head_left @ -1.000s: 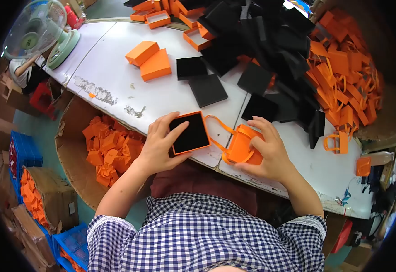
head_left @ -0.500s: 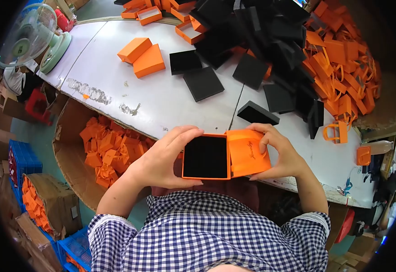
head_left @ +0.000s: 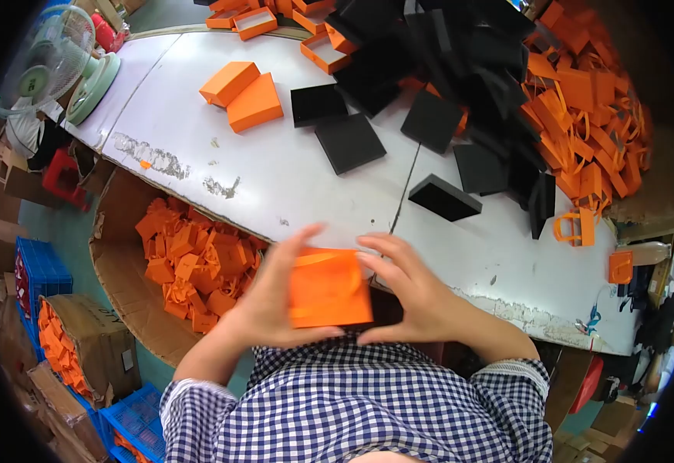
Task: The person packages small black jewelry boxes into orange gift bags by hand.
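Note:
Close in front of my body, both hands hold an orange box [head_left: 329, 292], its upper face orange and blurred by motion. My left hand [head_left: 271, 301] wraps its left side, fingers at the far edge and thumb along the near edge. At the right end is my right hand [head_left: 412, 293], fingertips touching the far corner and thumb by the near corner. A dark gap shows between that palm and the box. The black interior is hidden from view. Beyond the hands, a black slab-like piece [head_left: 445, 197] lies on the white table [head_left: 275, 174].
Black pieces [head_left: 468, 69] pile up at the back, beside a heap of orange bags [head_left: 591, 116] at right. Two orange boxes [head_left: 254, 103] lie at the left. A carton [head_left: 117, 274] of orange pieces stands below the table edge. A fan [head_left: 48, 69] stands far left.
The box and both hands have moved left and slightly nearer my body. The black interior and printed orange part were side by side; now only an orange face shows.

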`<action>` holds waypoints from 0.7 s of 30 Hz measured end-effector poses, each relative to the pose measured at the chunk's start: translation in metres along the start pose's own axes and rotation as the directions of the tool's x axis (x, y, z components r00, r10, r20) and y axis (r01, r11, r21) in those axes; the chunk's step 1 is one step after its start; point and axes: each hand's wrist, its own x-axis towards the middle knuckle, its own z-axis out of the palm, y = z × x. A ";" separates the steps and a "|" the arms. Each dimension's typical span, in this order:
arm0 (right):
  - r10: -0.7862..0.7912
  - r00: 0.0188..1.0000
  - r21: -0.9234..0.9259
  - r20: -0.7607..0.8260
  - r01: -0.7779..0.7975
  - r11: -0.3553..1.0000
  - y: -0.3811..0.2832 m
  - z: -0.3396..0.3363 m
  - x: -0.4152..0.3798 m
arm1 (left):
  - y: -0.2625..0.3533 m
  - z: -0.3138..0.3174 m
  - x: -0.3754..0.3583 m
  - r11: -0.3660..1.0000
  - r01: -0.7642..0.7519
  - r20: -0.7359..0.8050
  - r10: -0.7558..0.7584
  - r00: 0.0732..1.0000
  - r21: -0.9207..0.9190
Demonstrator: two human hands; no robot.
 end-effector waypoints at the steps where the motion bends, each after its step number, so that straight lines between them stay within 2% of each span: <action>1: -0.039 0.999 -0.152 -0.012 0.037 0.988 -0.006 -0.009 0.004 | 0.016 -0.033 -0.012 0.982 0.115 -0.033 -0.111 0.993 0.148; 2: -0.117 0.982 -0.229 -0.145 0.081 0.970 0.002 -0.022 -0.003 | 0.029 -0.065 -0.029 0.933 0.299 -0.077 -0.290 0.954 0.198; 3: -0.174 0.948 -0.319 -0.267 0.083 0.944 0.015 -0.037 -0.006 | 0.041 -0.094 -0.037 0.845 0.278 -0.110 -0.256 0.960 0.457; 4: -0.112 0.945 -0.549 -0.306 -0.079 0.832 0.030 -0.053 -0.013 | 0.044 -0.109 -0.038 0.786 0.290 -0.153 -0.246 0.957 0.547; 5: 0.020 0.942 -0.608 -0.336 -0.233 0.759 0.038 -0.063 -0.011 | 0.045 -0.118 -0.036 0.718 0.310 -0.204 -0.234 0.951 0.623; 6: 0.143 0.897 -0.501 -0.419 -0.360 0.787 0.057 -0.059 -0.013 | 0.038 -0.120 -0.025 0.720 0.369 -0.252 -0.270 0.929 0.588; 7: 0.126 0.901 -0.504 -0.414 -0.343 0.793 0.065 -0.057 -0.012 | 0.022 -0.122 -0.005 0.722 0.418 -0.299 -0.297 0.907 0.551; 8: 0.308 0.862 -0.233 -0.402 -0.421 0.876 0.071 -0.057 -0.008 | -0.003 -0.126 0.016 0.708 0.388 -0.328 -0.230 0.917 0.589; 9: 0.481 0.813 0.053 -0.329 -0.492 0.869 0.077 -0.056 -0.005 | -0.033 -0.131 0.040 0.703 0.392 -0.381 -0.183 0.906 0.593; 10: 0.446 0.855 0.106 -0.264 -0.434 0.895 0.087 -0.051 -0.004 | -0.053 -0.140 0.068 0.723 0.412 -0.424 -0.180 0.887 0.555; 11: 0.407 0.889 0.160 -0.209 -0.379 0.911 0.095 -0.048 -0.003 | -0.077 -0.152 0.096 0.649 0.501 -0.466 -0.245 0.850 0.573; 12: 0.390 0.907 -0.034 -0.157 -0.400 0.916 0.091 -0.046 -0.003 | -0.097 -0.162 0.124 0.570 0.577 -0.506 -0.299 0.809 0.585; 13: 0.346 0.918 -0.278 -0.194 -0.390 0.878 0.089 -0.041 -0.006 | -0.114 -0.171 0.147 0.520 0.624 -0.529 -0.340 0.778 0.583; 14: 0.269 0.942 -0.387 -0.199 -0.328 0.862 0.082 -0.040 -0.009 | -0.127 -0.179 0.165 0.464 0.669 -0.553 -0.378 0.742 0.580; 15: 0.195 0.961 -0.488 -0.196 -0.269 0.830 0.073 -0.038 -0.012 | -0.142 -0.188 0.175 0.478 0.652 -0.547 -0.359 0.757 0.589; 17: 0.285 0.955 -0.485 -0.087 -0.291 0.825 0.051 -0.034 -0.016 | -0.162 -0.207 0.190 0.488 0.655 -0.362 -0.566 0.741 0.577; 18: 0.263 0.964 -0.554 -0.041 -0.241 0.797 0.055 -0.028 -0.021 | -0.166 -0.211 0.191 0.498 0.641 -0.353 -0.556 0.753 0.584; 20: 0.257 0.962 -0.528 -0.089 -0.264 0.807 0.067 -0.028 -0.033 | -0.152 -0.207 0.184 0.564 0.591 -0.512 -0.314 0.799 0.577; 21: 0.249 0.962 -0.493 -0.117 -0.273 0.826 0.072 -0.030 -0.038 | -0.139 -0.200 0.178 0.561 0.587 -0.508 -0.311 0.803 0.584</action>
